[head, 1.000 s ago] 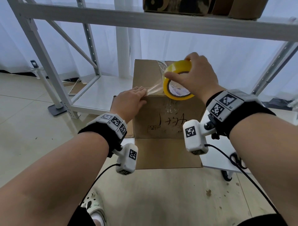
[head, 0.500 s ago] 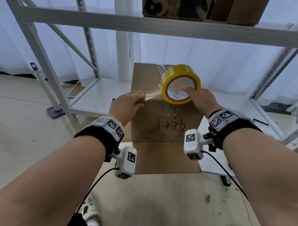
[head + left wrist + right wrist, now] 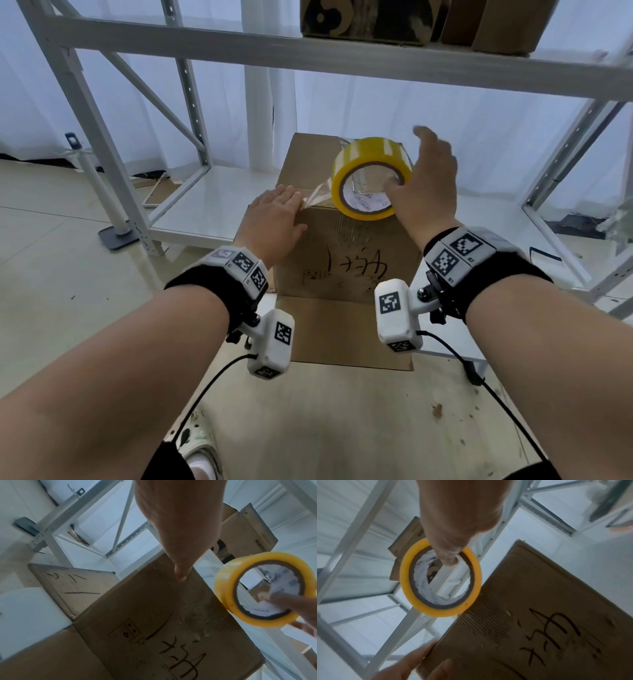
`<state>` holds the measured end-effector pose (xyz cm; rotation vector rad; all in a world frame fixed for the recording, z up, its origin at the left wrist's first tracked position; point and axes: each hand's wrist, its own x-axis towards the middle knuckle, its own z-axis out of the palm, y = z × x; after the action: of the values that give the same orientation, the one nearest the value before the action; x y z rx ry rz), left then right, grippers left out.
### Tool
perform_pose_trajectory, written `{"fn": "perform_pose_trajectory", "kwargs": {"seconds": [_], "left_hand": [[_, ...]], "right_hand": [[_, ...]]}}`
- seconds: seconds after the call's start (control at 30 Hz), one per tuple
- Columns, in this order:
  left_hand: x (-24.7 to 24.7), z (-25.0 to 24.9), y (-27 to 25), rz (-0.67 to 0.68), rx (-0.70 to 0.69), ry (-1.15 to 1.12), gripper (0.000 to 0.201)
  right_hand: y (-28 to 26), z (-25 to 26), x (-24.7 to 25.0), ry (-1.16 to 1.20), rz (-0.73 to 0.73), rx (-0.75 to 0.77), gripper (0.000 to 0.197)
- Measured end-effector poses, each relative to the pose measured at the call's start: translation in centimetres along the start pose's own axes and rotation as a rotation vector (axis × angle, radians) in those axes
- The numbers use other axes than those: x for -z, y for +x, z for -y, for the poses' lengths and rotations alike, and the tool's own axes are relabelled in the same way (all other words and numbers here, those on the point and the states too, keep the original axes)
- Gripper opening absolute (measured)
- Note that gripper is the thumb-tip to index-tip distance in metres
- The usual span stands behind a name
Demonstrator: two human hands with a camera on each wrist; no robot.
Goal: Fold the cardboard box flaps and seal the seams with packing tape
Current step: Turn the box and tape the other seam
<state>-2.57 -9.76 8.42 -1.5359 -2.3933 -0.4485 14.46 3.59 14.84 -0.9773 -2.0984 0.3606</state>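
Two hands are being used at the top front edge of a cardboard box point(image 3: 346, 253) that is standing upright on the floor, with its closed top facing up and a lower flap point(image 3: 342, 332) lying open toward the person. At the far left, a white metal shelving rack point(image 3: 102, 144) is being seen behind the box, and a flat piece of cardboard point(image 3: 156, 192) is lying on its low shelf. Next, the left hand point(image 3: 274, 219) is being laid flat on the box's near left top corner, fingers straight and together, pressing down the free end of a clear tape strip point(image 3: 317, 195); in the left wrist view the thumb point(image 3: 180, 574) is being rested against the box's front face. The strip is being stretched from under those fingers rightward to a yellow tape roll point(image 3: 371, 178), which is being held upright just above the box's top front edge. Further right, the right hand point(image 3: 424, 185) is being hooked into the roll, with its thumb point(image 3: 450, 558) pushed inside the core and curled round the rim, while the other fingers are being raised behind the roll, blurred. Black handwriting point(image 3: 356, 263) is being shown on the box's front face. On the upper shelf at the right, more cardboard boxes point(image 3: 496, 24) are being stored
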Motion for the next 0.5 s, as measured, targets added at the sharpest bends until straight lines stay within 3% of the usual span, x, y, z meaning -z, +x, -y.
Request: {"fn": "perform_pose_trajectory", "kwargs": {"seconds": [0.1,0.2,0.37,0.5], "left_hand": [[0.4,-0.4,0.2,-0.003,-0.014,0.049,0.055],[1.3,-0.5,0.1,-0.037,-0.006,-0.049,0.043],[1.0,0.4,-0.9,0.005,-0.010,-0.039,0.049],[1.1,0.5,-0.6,0.016,-0.002,-0.032,0.053]], "right_hand": [[1.1,1.2,0.4,-0.069,0.071,0.240,0.073],[1.5,1.7,0.0,-0.178,0.208,0.334,0.066],[2.3,1.3,0.2,0.126,0.300,0.109,0.036],[2.6,1.5,1.6,0.295,0.530,0.006,0.053]]}}
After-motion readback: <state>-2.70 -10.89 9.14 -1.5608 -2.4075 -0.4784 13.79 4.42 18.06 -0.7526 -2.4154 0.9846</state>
